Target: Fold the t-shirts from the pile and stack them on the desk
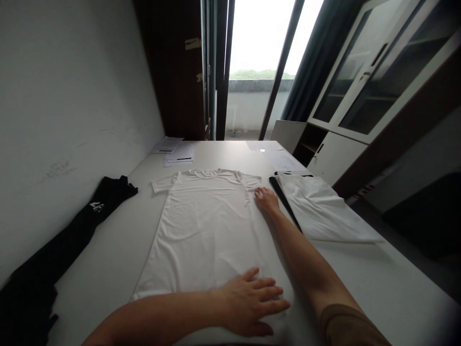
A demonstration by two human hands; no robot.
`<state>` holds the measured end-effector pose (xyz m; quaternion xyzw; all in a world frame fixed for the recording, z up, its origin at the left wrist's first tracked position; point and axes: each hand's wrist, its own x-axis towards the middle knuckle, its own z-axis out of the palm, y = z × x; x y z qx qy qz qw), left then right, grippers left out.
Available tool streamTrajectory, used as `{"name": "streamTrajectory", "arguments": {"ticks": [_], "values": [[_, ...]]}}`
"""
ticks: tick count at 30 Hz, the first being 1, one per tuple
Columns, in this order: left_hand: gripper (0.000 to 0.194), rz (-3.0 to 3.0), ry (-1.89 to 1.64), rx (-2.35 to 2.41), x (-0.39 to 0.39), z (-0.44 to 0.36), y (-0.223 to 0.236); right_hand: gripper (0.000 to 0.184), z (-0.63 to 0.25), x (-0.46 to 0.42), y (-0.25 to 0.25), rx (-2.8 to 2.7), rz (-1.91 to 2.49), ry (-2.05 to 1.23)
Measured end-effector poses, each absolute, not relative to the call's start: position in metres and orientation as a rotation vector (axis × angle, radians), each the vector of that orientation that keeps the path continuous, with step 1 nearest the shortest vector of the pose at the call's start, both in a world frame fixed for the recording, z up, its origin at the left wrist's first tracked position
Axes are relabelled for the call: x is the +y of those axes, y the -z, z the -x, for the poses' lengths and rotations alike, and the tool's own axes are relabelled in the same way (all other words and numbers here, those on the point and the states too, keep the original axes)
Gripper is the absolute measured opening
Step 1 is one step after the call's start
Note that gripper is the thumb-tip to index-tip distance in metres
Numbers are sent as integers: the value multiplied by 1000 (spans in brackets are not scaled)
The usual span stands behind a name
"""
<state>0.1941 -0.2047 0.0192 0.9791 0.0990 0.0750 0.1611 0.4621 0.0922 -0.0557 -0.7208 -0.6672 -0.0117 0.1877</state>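
A white T-shirt [205,230] lies spread flat on the white table [378,283], collar away from me. My left hand [252,302] rests flat on the shirt's near right hem, fingers stretched out. My right hand [265,198] reaches far forward and lies at the shirt's right side just under the right sleeve, fingers against the fabric edge; whether it pinches the cloth I cannot make out.
A black garment [72,235] lies along the wall on the left. A stack of folded white and black clothing [320,211] sits to the right. Papers [178,154] lie at the table's far end, more sheets [277,156] far right. A cabinet stands right.
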Motion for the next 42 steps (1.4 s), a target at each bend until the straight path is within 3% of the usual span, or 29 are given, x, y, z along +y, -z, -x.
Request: {"name": "streamTrajectory", "arguments": {"ticks": [18,25,42], "values": [[42,-2905,-283,516,-195,-201,-11,47,-455,93,60,-1969,1992,27],[19,-2921,-196,584,-190,-201,-6,54,-455,91,59,-2014,2005,47],[16,-2713,-381,573,-189,-202,-7,49,-449,85,49,-2016,2020,17]]}}
